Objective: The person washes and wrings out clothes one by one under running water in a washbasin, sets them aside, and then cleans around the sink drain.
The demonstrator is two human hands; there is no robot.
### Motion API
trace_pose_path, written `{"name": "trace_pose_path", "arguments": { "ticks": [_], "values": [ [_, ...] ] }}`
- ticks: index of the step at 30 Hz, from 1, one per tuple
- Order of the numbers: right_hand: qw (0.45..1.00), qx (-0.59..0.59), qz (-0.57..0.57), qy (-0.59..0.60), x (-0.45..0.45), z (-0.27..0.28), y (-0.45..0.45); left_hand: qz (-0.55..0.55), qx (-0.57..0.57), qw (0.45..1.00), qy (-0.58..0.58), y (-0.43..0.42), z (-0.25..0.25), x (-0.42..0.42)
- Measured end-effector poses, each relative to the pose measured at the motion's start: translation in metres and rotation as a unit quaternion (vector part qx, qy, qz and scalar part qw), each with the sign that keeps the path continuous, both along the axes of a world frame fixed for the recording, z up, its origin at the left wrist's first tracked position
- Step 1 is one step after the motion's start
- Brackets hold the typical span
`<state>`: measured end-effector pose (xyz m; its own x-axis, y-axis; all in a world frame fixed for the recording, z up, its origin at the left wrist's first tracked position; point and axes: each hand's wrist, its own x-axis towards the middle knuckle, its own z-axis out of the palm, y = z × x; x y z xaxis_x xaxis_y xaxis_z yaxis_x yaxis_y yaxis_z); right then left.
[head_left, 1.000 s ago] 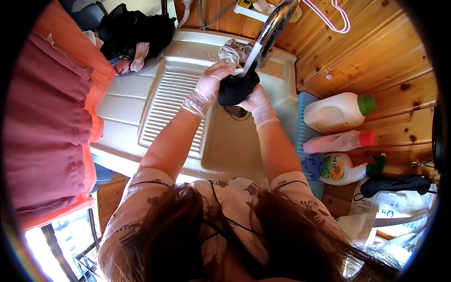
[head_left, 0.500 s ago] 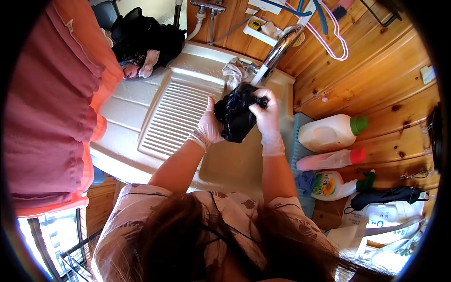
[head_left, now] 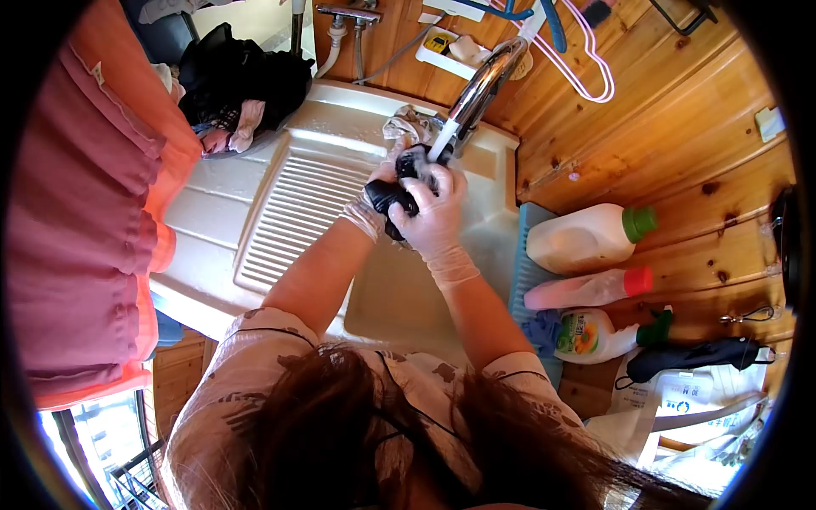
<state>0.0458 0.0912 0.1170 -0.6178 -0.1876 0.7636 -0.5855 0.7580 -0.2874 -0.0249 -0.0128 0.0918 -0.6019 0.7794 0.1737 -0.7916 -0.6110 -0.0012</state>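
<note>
Both of my hands wear thin clear gloves and grip a wet, bunched black cloth over the sink basin. My left hand is closed round it from the left, its fingers partly hidden. Pressing in from the right, my right hand has bent fingers on the cloth. Water runs from the chrome faucet onto the upper part of the bundle. What kind of garment it is cannot be made out. A pale wet cloth lies behind my hands near the faucet base.
Left of the basin is a ribbed washboard. A dark laundry pile sits at the back left. Along the right edge, a blue tray borders a white jug, a pink bottle and a spray bottle.
My hands have come together and squeezed the black cloth into a smaller bundle under the running water. My right hand has moved left and over it. The view has shifted slightly.
</note>
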Motion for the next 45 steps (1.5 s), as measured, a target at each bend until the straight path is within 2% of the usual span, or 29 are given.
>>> {"name": "trace_pose_path", "arguments": {
  "ticks": [2, 3, 4, 5, 7, 8, 10, 12, 13, 14, 15, 18, 20, 22, 23, 24, 25, 26, 29, 30, 32, 33, 34, 36, 38, 41, 42, 44, 45],
  "values": [
    [0.999, -0.021, -0.016, -0.031, -0.009, 0.000, -0.006, 0.146, -0.132, 0.978, 0.063, -0.003, -0.023, -0.011],
    [0.999, -0.036, -0.015, -0.019, -0.014, 0.001, -0.009, 0.300, -0.330, 0.874, 0.194, -0.001, -0.024, -0.002],
    [0.999, -0.036, -0.029, -0.029, -0.018, 0.004, -0.013, 0.244, -0.271, 0.921, 0.138, -0.007, -0.024, 0.001],
    [0.992, -0.064, -0.060, -0.087, -0.024, 0.003, -0.017, 0.276, -0.309, 0.879, 0.238, -0.011, -0.031, -0.004],
    [0.983, -0.088, -0.074, -0.144, -0.041, -0.004, -0.014, 0.284, -0.411, 0.846, 0.185, -0.011, -0.067, -0.017],
    [0.928, -0.272, -0.095, -0.238, -0.054, -0.017, -0.019, 0.224, -0.379, 0.895, -0.068, -0.005, -0.004, 0.010],
    [0.878, -0.326, -0.085, -0.340, -0.073, -0.022, -0.005, 0.249, -0.418, 0.874, -0.006, -0.001, -0.029, 0.006],
    [0.872, -0.390, -0.039, -0.295, -0.098, -0.066, 0.015, 0.274, -0.496, 0.824, 0.024, -0.003, -0.003, 0.023],
    [0.755, -0.553, 0.035, -0.351, -0.091, -0.060, 0.022, 0.293, -0.532, 0.793, 0.053, -0.002, 0.001, 0.027],
    [0.600, -0.690, 0.110, -0.390, -0.082, -0.051, 0.028, 0.312, -0.566, 0.759, 0.084, -0.003, 0.005, 0.027],
    [0.547, -0.722, 0.155, -0.395, -0.078, -0.058, 0.035, 0.297, -0.559, 0.766, 0.112, -0.011, 0.001, 0.023],
    [0.446, -0.760, 0.209, -0.424, -0.038, -0.047, 0.059, 0.324, -0.477, 0.797, 0.181, -0.032, 0.009, 0.012],
    [0.449, -0.740, 0.215, -0.452, -0.009, -0.036, 0.069, 0.271, -0.491, 0.807, 0.184, -0.037, 0.029, 0.014],
    [0.456, -0.724, 0.244, -0.456, 0.005, -0.049, 0.085, 0.242, -0.519, 0.767, 0.288, -0.029, 0.021, 0.006],
    [0.463, -0.717, 0.272, -0.445, 0.003, -0.076, 0.097, 0.232, -0.549, 0.711, 0.372, -0.022, 0.023, 0.005],
    [0.470, -0.709, 0.298, -0.433, 0.005, -0.083, 0.101, 0.231, -0.628, 0.594, 0.447, -0.017, 0.034, 0.007],
    [0.458, -0.728, 0.304, -0.409, 0.012, -0.090, 0.107, 0.220, -0.630, 0.558, 0.493, -0.011, 0.034, 0.005],
    [0.472, -0.726, 0.286, -0.410, 0.019, -0.085, 0.109, 0.209, -0.630, 0.520, 0.538, -0.005, 0.034, 0.002],
    [0.533, -0.704, 0.217, -0.416, 0.039, -0.054, 0.104, 0.225, -0.693, 0.277, 0.626, 0.006, 0.081, 0.011],
    [0.568, -0.685, 0.182, -0.418, 0.044, -0.034, 0.098, 0.239, -0.726, 0.291, 0.576, 0.009, 0.080, 0.004],
    [0.656, -0.589, 0.158, -0.444, 0.046, -0.015, 0.092, 0.241, -0.568, 0.675, 0.404, 0.010, 0.087, 0.000],
    [0.705, -0.506, 0.166, -0.468, 0.044, -0.011, 0.091, 0.207, -0.609, 0.634, 0.429, 0.007, 0.096, 0.000],
    [0.747, -0.417, 0.171, -0.489, 0.042, -0.007, 0.090, 0.221, -0.600, 0.651, 0.409, 0.005, 0.102, 0.010],
    [0.845, -0.235, 0.146, -0.458, 0.037, 0.012, 0.076, 0.175, -0.526, 0.781, 0.289, 0.007, 0.100, 0.026],
    [0.844, -0.277, 0.185, -0.420, 0.022, -0.002, 0.058, 0.185, -0.457, 0.831, 0.259, 0.008, 0.108, 0.036],
    [0.877, -0.218, -0.021, -0.427, 0.008, -0.034, 0.028, 0.181, -0.379, 0.884, 0.204, 0.010, 0.119, 0.040],
    [0.904, -0.257, 0.018, -0.341, -0.013, -0.080, 0.016, 0.173, -0.375, 0.888, 0.203, 0.011, 0.119, 0.041],
    [0.924, -0.248, -0.017, -0.291, -0.066, -0.131, -0.002, 0.160, -0.368, 0.894, 0.200, 0.008, 0.119, 0.041],
    [0.889, -0.306, -0.008, -0.341, -0.048, -0.095, -0.003, 0.181, -0.390, 0.876, 0.217, 0.000, 0.118, 0.039]
  ]
}}
